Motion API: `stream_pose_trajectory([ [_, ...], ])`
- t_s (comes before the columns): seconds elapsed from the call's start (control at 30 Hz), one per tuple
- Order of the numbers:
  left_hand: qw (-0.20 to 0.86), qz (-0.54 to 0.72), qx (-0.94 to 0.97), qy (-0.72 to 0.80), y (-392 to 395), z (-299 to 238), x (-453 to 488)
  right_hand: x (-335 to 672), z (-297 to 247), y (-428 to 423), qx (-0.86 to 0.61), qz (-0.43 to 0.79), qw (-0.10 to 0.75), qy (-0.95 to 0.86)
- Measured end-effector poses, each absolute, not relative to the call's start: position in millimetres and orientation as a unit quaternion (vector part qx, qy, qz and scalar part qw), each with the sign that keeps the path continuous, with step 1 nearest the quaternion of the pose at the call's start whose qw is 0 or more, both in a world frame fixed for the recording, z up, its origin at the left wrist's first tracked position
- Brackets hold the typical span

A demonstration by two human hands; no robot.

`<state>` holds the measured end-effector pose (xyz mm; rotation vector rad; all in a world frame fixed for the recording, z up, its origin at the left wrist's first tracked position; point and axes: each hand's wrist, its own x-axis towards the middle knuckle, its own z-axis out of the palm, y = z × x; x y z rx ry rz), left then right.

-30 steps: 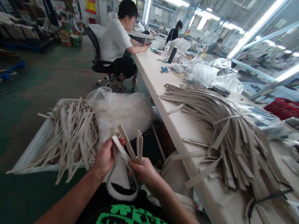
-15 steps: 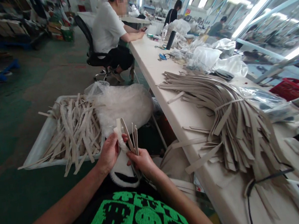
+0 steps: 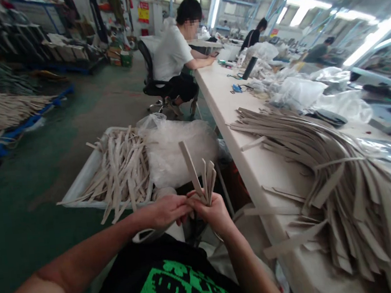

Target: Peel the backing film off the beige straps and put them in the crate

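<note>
My right hand (image 3: pixel 212 209) is closed round several beige fabric strips (image 3: pixel 208 182), whose ends fan upward out of the fist. One longer strip (image 3: pixel 190 165) rises above the others and leans left. My left hand (image 3: pixel 172 210) meets the right at the base of this strip, fingers pinched there; its fingertips are partly hidden. A pale looped band (image 3: pixel 147 235) hangs below my left wrist, close to my black shirt with green print. Both hands are in front of my lap, left of the table.
A white table (image 3: pixel 224 107) runs along the right, bearing a large tied bundle of beige strips (image 3: pixel 343 173) and plastic bags (image 3: pixel 297 90). On the floor ahead stands a white bin (image 3: pixel 81 185) heaped with strips, beside a filled plastic bag (image 3: pixel 182 148). A seated person (image 3: pixel 172 52) is farther off.
My view has turned left. My left hand has moved from holding a white piece upright to pinching beside my right hand, now turned sideways. The white piece has dropped lower.
</note>
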<state>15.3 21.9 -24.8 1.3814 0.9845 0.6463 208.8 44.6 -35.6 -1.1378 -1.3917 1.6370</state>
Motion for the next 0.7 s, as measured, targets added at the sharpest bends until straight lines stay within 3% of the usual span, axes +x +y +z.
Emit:
stream_pose_trajectory([
  [0.3, 0.655, 0.17, 0.599, 0.429, -7, -66, -4, 217, -70, 36, -0.525, 0.591, 0.349, -0.504],
  [0.5, 0.717, 0.163, 0.464, 0.493, -29, -105, -52, 227, -84, 59, -0.574, 0.562, 0.386, -0.453],
  [0.6, 0.787, 0.256, 0.318, 0.462, -46, -122, -78, 232, -99, 64, -0.587, 0.566, 0.378, -0.438],
  [0.7, 0.792, 0.416, 0.216, 0.391, -61, -126, -96, 226, -111, 61, -0.593, 0.59, 0.341, -0.429],
])
